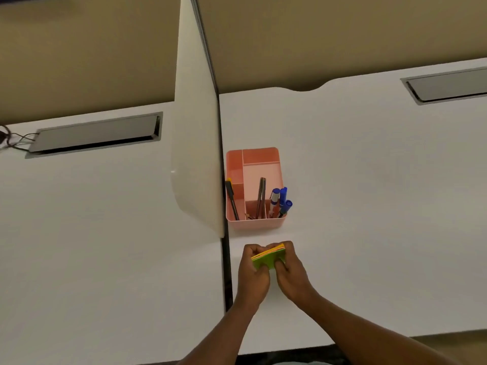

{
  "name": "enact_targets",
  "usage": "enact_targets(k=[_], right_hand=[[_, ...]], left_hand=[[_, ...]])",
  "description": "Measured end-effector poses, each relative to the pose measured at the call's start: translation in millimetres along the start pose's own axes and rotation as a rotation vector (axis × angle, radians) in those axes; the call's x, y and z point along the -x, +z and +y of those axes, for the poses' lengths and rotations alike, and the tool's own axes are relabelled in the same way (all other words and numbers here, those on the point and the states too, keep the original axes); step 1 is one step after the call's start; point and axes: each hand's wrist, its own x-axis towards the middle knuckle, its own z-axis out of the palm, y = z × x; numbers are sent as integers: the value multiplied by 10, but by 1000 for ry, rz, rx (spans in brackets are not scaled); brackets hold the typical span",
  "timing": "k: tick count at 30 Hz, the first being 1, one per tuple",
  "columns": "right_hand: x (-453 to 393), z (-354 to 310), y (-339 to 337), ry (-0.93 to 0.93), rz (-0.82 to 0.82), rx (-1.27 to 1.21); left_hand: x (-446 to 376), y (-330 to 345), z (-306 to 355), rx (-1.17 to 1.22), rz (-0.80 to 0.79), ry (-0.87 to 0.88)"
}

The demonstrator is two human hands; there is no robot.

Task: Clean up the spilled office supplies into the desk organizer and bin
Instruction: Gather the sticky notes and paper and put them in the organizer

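Observation:
A pink desk organizer (pixel 261 168) stands on the white desk against the divider. Its near compartments hold blue markers (pixel 282 200), brown pencils (pixel 261 197) and a black pen (pixel 232 200); the far compartments look empty. Just in front of it, I hold a stack of sticky notes (pixel 267 258), green on top with yellow and orange edges, between both hands. My left hand (pixel 253 272) grips its left side and my right hand (pixel 291 272) grips its right side, a little above the desk.
A white divider panel (pixel 197 154) separates this desk (pixel 369 193) from the one on the left. Grey cable hatches (pixel 97 134) (pixel 448 85) are set in both desks, with cables (pixel 10 139) at far left. The desk's front edge runs just below my forearms.

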Motion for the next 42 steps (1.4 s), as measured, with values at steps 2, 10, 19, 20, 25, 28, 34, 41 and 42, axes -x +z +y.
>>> enact_targets(k=[2,10,19,20,25,28,34,41,42], right_hand=[[-42,-17,-29,11,-42,17],[38,-710,-639,-336,16,273],[-552,-1677,-1496,-725,269,199],[-721,-1713,-1528,-697,311,200],[-1550,-1653,-1478,-577,334,260],[-1862,-1507,-1364,-546,265,344],[-2243,-1268,-1220,-461,140,465],[-2368,-1082,-1187,-452,38,765],[-2358,-1063,-1195,-441,41,779]], left_hand=[[-24,-36,14,-54,-30,6],[-10,-366,538,-226,-110,121],[-258,-504,1444,-17,281,478],[-335,-479,1440,-21,364,468],[-612,-360,1153,-244,438,351],[-689,-327,966,-350,364,279],[-749,-333,787,-403,346,202],[-834,-282,788,-349,386,101],[-845,-282,787,-345,386,89]])
